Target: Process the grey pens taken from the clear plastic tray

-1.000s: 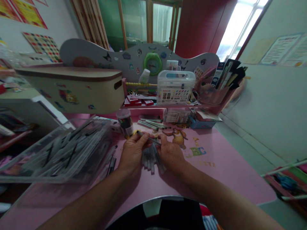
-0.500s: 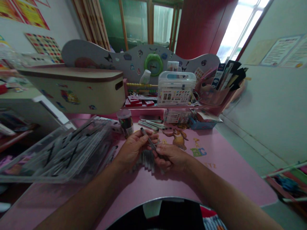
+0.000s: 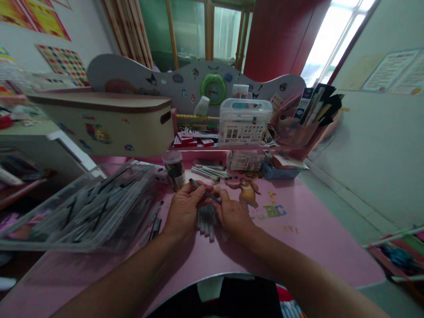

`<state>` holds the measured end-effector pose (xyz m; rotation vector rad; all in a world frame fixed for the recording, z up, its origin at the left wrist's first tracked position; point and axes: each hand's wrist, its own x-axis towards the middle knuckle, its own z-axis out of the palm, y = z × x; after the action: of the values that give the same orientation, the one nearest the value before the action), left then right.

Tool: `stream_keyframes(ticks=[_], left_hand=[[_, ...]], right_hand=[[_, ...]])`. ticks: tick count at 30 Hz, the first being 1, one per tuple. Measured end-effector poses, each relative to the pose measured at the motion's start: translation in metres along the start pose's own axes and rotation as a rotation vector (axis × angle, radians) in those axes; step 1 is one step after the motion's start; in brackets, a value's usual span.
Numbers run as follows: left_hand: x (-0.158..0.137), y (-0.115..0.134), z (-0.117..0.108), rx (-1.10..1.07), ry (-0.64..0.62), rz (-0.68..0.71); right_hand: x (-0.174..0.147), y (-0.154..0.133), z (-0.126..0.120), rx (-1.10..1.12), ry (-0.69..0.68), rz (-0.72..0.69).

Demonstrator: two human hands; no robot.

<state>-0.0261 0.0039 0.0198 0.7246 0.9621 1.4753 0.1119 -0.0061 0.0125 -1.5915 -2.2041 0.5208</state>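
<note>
A slim dark-tipped pen [image 3: 205, 192] is held between my two hands above the pink desk [image 3: 232, 260]. My left hand [image 3: 186, 205] is closed around its dark end, thumb on top. Fingers of my right hand [image 3: 233, 214] pinch the other end, partly hiding it. Beneath the hands lies a row of clear grey pen barrels [image 3: 207, 223], side by side. Left of my left hand rests a clear plastic box [image 3: 99, 247] heaped with grey pens [image 3: 89, 207]. Several loose pens [image 3: 155, 227] lie beside that box.
Behind my hands stand a clear jar of pens [image 3: 174, 170], a bundle of pens [image 3: 210, 171], a packet [image 3: 245, 160] and a small blue box [image 3: 280, 170]. A raised shelf carries a cream bin [image 3: 132, 132], a clear case [image 3: 245, 123] and a pen holder [image 3: 294, 132].
The pen has tipped to lie flatter between my hands. My right hand has turned and its fingers have come up around the pen's end. My left hand has shifted slightly.
</note>
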Motion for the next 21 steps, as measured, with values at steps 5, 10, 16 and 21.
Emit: stream_keyframes(ticks=[5,10,16,21], left_hand=[[-0.002,-0.003,0.001,-0.069,0.045,-0.059],[0.004,0.001,-0.008,-0.042,-0.056,-0.085],[0.006,0.006,-0.009,-0.022,-0.063,-0.029],[0.004,0.004,-0.007,0.020,-0.037,0.020]], right_hand=[[-0.001,0.005,0.000,0.260,0.075,-0.071],[0.006,0.016,-0.005,0.897,-0.292,-0.045],[0.008,0.019,-0.003,0.889,-0.287,-0.135],[0.009,0.018,-0.005,0.669,-0.120,-0.237]])
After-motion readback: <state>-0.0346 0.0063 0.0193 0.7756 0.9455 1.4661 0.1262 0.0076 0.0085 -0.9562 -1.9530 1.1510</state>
